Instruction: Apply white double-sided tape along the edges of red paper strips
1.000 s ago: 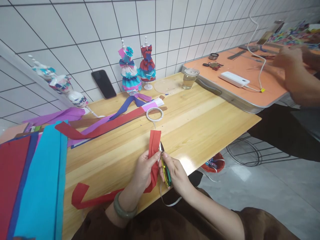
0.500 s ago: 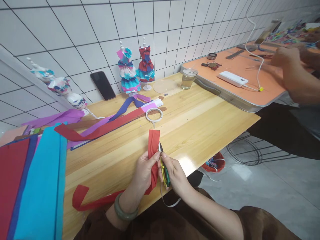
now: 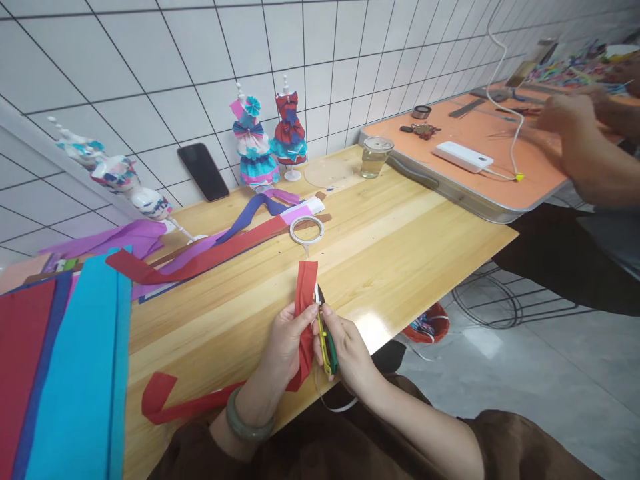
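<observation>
My left hand pinches a folded red crepe paper strip upright over the table's front part. The strip's long tail runs under my left wrist and curls on the wood to the left. In my right hand are small scissors with yellow and green handles, their blades pointing up along the strip's right edge. Both hands' fingertips nearly meet at the blades. A thin pale ribbon or tape hangs in a loop below the scissors. Just beyond the strip lies a roll of narrow white tape.
Coloured strips and blue paper sheets lie left. Against the wall are a phone, small dressed mannequins and a cup of liquid. At right, another person's hands work over an orange-topped table. A red basket sits below.
The whole view has shifted slightly. My hands keep nearly the same hold on the red strip and scissors, with hardly any visible movement.
</observation>
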{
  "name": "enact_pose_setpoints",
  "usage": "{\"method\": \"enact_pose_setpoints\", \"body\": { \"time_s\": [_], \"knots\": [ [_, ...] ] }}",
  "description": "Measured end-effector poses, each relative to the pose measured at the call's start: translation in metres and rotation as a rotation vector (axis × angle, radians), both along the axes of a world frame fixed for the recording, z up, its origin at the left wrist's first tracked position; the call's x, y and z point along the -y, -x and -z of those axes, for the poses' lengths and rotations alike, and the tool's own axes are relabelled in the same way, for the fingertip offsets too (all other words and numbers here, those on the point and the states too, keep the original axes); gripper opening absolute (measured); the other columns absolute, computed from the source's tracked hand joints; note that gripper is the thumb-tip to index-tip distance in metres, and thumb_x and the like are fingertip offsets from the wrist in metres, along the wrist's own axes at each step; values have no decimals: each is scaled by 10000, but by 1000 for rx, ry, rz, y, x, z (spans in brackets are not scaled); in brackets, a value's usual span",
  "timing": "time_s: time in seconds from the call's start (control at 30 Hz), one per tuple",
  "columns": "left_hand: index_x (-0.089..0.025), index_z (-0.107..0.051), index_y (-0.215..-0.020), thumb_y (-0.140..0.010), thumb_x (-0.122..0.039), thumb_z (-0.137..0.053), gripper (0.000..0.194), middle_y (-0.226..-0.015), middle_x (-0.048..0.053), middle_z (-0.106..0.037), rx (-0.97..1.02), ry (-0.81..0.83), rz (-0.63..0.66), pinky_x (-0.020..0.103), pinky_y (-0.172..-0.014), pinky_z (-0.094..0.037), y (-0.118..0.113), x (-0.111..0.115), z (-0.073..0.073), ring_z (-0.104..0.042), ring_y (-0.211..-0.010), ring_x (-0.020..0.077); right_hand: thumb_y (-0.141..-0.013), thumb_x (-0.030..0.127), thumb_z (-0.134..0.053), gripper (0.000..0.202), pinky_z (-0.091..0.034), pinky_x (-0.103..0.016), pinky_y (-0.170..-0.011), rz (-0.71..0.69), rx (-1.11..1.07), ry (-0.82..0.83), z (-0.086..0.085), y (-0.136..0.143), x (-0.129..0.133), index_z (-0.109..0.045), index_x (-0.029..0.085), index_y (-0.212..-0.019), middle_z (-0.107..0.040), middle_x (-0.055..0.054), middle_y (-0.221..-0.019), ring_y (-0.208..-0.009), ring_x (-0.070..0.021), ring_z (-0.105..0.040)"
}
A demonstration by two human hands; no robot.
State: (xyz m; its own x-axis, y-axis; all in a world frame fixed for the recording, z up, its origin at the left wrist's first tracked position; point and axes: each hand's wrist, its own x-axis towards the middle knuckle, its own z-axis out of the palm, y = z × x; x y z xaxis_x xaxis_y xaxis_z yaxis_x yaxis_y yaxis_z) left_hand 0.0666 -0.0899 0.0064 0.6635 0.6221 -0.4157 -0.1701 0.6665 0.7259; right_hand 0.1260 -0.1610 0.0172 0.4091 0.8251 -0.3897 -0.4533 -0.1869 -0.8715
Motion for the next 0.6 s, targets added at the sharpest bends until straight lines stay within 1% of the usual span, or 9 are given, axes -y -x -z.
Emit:
{"method": "enact_pose_setpoints", "body": {
  "time_s": [0.13, 0.3, 0.47, 0.6],
  "knots": [
    [-124, -507, -586, -627, -226, -687, 211, -483, -44, -506, -8, 7, -9, 152, -414, -408, 0, 1, -2, -490, -409, 57, -805, 629, -307, 545, -300, -143, -232, 24, -45, -23, 0, 2, -1, -532, 138, -733, -463, 49, -335, -232, -63, -364],
    [-143, -476, -579, -663, -289, -654, 245, -422, -57, -461, -12, 7, 67, 175, -302, -344, 0, 1, -3, -427, -292, 70, -835, 555, -357, 456, -307, -141, -225, 54, -103, -44, 2, 5, 0, -524, 139, -748, -487, 47, -351, -226, -63, -363],
    [-133, -479, -571, -636, -268, -681, 251, -453, -49, -479, -19, -18, 26, 158, -354, -383, 1, 0, -2, -459, -355, 58, -841, 531, -367, 430, -301, -137, -226, 59, -131, -80, 3, 5, 1, -522, 139, -757, -489, 46, -353, -228, -61, -361],
    [-137, -481, -585, -640, -296, -676, 257, -431, -55, -465, -27, -22, 53, 169, -325, -360, 1, -1, -1, -432, -319, 62, -829, 549, -372, 449, -296, -137, -227, 64, -117, -72, 2, 4, 0, -523, 136, -738, -487, 42, -348, -228, -60, -359]
  ]
}}
